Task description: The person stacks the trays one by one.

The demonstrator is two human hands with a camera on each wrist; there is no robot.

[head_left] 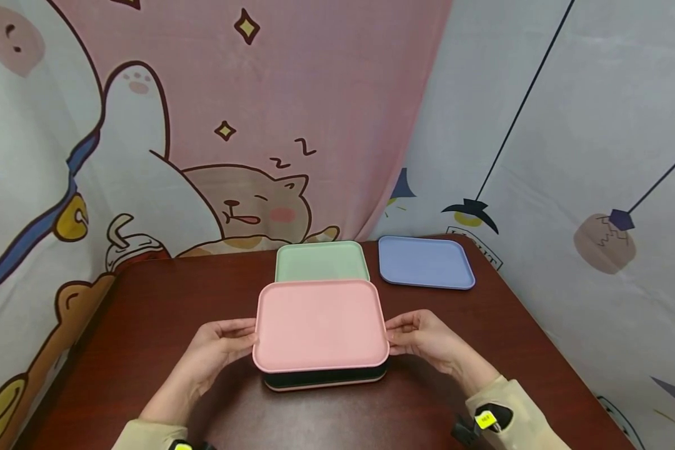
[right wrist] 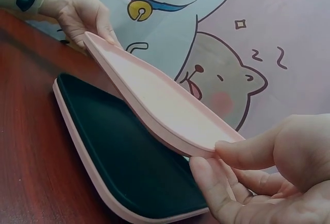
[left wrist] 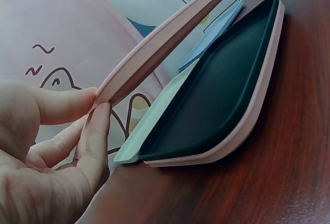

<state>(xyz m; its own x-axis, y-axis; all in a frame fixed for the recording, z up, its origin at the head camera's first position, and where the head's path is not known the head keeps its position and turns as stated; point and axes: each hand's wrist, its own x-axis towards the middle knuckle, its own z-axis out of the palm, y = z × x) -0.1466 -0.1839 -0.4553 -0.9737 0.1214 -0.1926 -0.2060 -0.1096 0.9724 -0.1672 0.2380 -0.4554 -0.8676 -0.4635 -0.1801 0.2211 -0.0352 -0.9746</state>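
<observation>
the top pink tray [head_left: 322,325] was held up between the left hand [head_left: 216,347] and the right hand [head_left: 427,340], pinched at both short ends, just above a dark green tray [left wrist: 219,80]. two z's [head_left: 305,148] could be read over the cartoon cat [head_left: 284,197], but the yellow wrist tag [head_left: 485,419] was kinda too small to be read.

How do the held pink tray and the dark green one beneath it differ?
The held pink tray is pale; the dark green tray is far darker.
The left hand and right hand pinch the held pink tray by its edges; the dark green tray rests on a lower pink tray.
In the head view, the held pink tray shows nearly whole, while the dark green tray is mostly hidden.
Both are shallow, with rounded corners.
</observation>
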